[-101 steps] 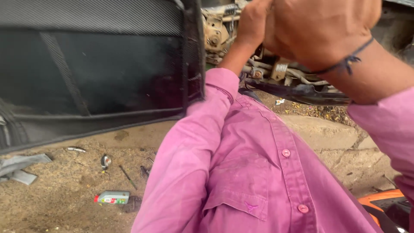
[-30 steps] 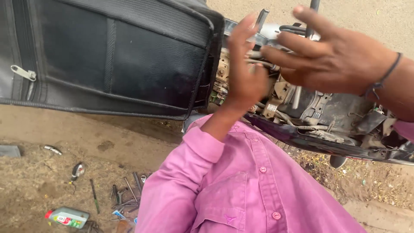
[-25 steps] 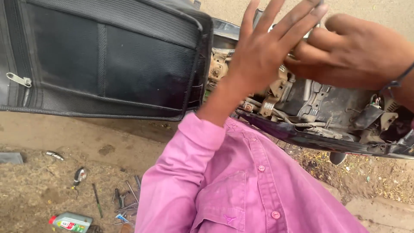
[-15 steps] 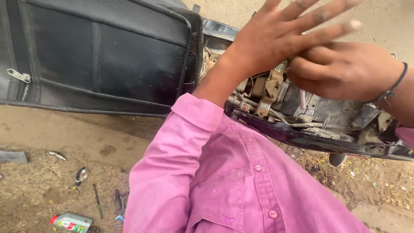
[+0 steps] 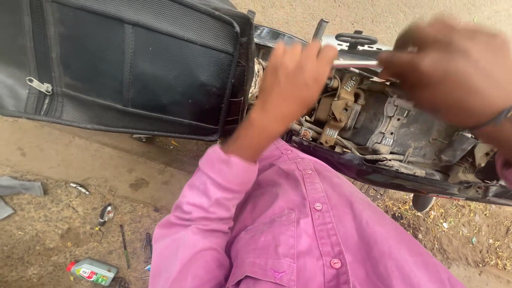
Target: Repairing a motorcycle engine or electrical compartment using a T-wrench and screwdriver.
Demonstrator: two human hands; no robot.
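Two hands are working over one opened motorcycle frame [image 5: 394, 133], both raised above its exposed metal parts.

Left hand [image 5: 296, 80]: one, reaching from a pink sleeve [image 5: 213, 213]; its fingers are lying against the near end of one thin metal rod [image 5: 356, 63], and they seem to be pinching it, though motion blur is hiding the grip.

Right hand [image 5: 453, 69]: one, blurred, curling its fingers around the far end of the same rod; one dark band [image 5: 493, 120] is circling the wrist.

Rod: one, silver, lying level between the two hands, just above the frame's brackets and wiring.

Seat [image 5: 128, 64]: one, black, standing tipped up at the left end of the frame, one metal clip [image 5: 38, 85] hanging on its left edge.

Ground [image 5: 64, 181]: bare soil, carrying one small grey oil bottle [image 5: 92, 271] with a red cap near the lower left corner, and about four small tools or metal bits [image 5: 106, 213] lying scattered above it; their kind is too small to tell.

Shirt: one, pink, buttoned, filling the lower middle.
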